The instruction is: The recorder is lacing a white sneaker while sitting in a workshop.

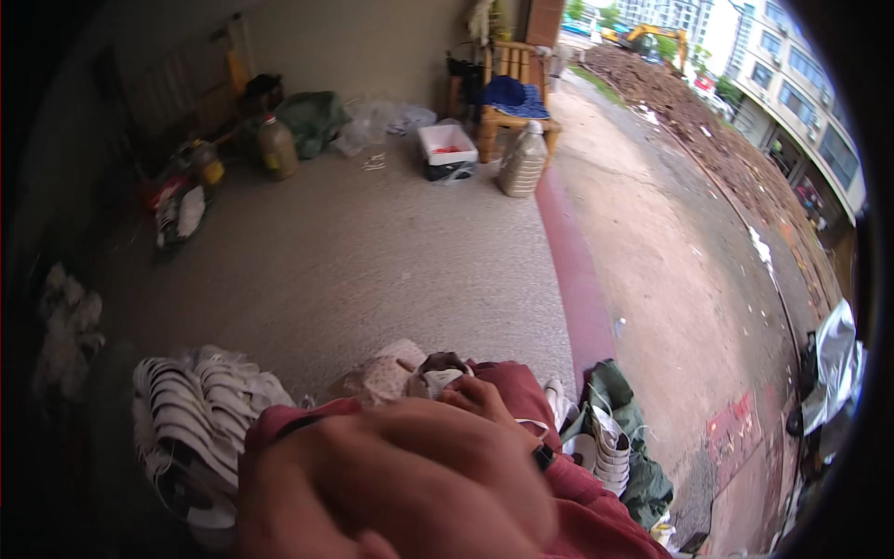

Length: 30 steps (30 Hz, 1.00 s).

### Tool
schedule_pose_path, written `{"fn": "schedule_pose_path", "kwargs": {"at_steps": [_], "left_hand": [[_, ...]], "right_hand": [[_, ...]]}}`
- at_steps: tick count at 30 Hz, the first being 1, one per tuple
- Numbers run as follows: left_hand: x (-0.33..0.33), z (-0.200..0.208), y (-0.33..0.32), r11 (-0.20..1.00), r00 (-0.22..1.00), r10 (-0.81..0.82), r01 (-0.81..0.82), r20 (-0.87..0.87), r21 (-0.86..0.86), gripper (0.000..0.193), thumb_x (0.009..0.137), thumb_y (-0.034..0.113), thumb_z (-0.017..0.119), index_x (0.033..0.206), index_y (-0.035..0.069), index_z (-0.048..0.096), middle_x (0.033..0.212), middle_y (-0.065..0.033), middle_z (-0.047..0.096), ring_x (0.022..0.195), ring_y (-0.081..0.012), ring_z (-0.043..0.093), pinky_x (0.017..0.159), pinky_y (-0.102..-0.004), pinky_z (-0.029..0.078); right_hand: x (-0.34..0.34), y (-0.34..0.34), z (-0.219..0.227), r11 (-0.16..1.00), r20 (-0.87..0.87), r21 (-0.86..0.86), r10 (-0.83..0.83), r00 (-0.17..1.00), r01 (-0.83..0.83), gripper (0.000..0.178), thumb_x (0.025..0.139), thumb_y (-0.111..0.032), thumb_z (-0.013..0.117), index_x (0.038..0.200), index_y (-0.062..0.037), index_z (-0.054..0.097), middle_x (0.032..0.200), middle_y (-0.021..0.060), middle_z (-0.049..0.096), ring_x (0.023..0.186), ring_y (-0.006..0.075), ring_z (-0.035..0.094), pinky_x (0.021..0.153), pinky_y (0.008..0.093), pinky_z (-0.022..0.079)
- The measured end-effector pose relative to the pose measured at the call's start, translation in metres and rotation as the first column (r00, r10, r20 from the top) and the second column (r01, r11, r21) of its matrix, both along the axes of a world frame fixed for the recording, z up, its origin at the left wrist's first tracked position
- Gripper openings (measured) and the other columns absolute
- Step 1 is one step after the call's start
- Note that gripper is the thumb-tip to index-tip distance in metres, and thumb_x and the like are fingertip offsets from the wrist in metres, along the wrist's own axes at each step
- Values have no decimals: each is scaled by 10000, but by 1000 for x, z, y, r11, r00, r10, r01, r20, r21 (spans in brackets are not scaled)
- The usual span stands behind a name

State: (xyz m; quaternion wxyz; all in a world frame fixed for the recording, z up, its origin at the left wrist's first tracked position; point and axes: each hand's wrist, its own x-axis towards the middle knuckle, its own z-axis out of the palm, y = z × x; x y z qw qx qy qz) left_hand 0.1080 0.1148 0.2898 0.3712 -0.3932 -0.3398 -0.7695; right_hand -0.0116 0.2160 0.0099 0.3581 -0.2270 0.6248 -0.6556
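Head cam: right hand (480,396) pinches shoe upper (438,373), long axis pointing away; left hand (391,484) blurred, grip unclear.

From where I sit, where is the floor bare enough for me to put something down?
The widest bare patch is the grey concrete floor, between the stacked shoe pieces on the left and the red curb strip on the right. It is crowded near the hands, beside the green bag, and along the far wall by the white box and bottles.

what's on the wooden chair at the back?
A blue cloth lies bunched on the wooden chair, covering the seat. Anything beneath it is hidden; a large plastic bottle stands in front.
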Motion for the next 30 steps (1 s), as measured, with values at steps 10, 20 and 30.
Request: {"fn": "schedule_pose_path", "kwargs": {"at_steps": [10,20,30], "left_hand": [[-2,-13,21,986,993,106,-99,49,-134,126,900,196,680,946,107,604,860,-53,590,783,-171,521,696,-281,432],[-16,-21,23,964,997,70,-57,44,-260,137,904,197,667,980,103,604,892,-50,595,808,-166,533,734,-294,404],[-17,-35,19,920,998,36,-11,58,-391,155,908,199,654,1015,99,603,923,-47,601,834,-161,545,771,-307,376]], "right_hand": [[-2,0,9,996,29,88,23,999,-25,165,968,-211,621,992,-48,626,833,-19,623,722,55,543,636,226,458],[0,0,9,997,21,75,25,999,-27,164,976,-218,612,970,-54,619,809,-39,602,704,39,518,618,212,431],[0,2,21,996,-15,80,50,999,-48,166,977,-221,612,987,-60,650,789,-55,583,684,26,505,599,204,430]]}}
